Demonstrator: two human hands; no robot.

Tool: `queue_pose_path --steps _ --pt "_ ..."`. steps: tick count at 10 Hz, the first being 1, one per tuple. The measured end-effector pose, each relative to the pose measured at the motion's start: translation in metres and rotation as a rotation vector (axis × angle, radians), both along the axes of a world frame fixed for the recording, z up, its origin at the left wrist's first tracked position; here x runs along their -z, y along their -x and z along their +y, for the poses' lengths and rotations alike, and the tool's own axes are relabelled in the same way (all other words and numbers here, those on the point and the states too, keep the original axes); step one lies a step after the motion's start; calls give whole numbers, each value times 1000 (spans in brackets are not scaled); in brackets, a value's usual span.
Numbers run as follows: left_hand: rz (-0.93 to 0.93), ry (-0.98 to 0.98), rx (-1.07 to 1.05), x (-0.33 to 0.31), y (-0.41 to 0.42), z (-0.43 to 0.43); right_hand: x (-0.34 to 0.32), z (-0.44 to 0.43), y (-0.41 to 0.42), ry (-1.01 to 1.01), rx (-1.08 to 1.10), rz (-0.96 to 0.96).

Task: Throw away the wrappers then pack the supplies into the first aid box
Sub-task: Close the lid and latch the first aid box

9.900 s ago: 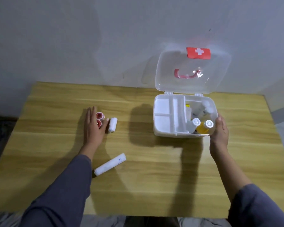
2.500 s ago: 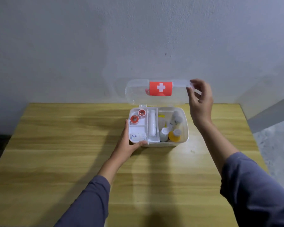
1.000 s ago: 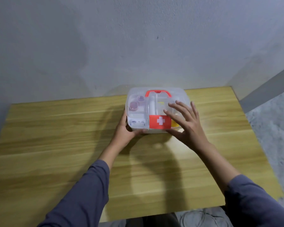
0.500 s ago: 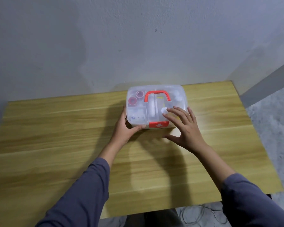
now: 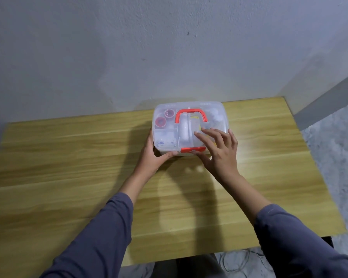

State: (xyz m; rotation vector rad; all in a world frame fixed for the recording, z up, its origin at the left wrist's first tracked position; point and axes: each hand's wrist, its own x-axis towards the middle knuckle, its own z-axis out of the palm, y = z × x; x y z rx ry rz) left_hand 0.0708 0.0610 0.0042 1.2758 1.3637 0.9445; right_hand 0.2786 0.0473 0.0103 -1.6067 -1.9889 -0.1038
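The first aid box (image 5: 217, 109) sits at the far middle of the wooden table (image 5: 68, 177), its clear lid down. A red handle (image 5: 190, 114) lies flat on the lid and a red latch (image 5: 192, 149) shows at the front edge. Through the lid I see two red-capped tape rolls (image 5: 164, 118), a white bandage roll (image 5: 184, 129) and white bottle caps at the right. My left hand (image 5: 155, 157) grips the box's front left corner. My right hand (image 5: 219, 151) lies flat with spread fingers on the lid's front right part, thumb by the latch.
A grey wall rises right behind the table. A mottled grey floor shows to the right and below the near edge. Both my sleeves are dark blue.
The lid came down from upright and now lies flat on the box. My right hand went from the lid's edge to pressing on its top. The loose supplies left the table.
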Motion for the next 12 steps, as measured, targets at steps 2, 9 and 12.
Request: queue_pose_path --steps 2,9,12 --pt "14 47 24 -4 -2 2 -25 6 -7 144 -49 164" --pt "35 -6 -44 -17 -23 64 -41 73 -26 594 -22 591" --pt "388 79 54 -58 -26 37 -83 66 -28 879 29 224"
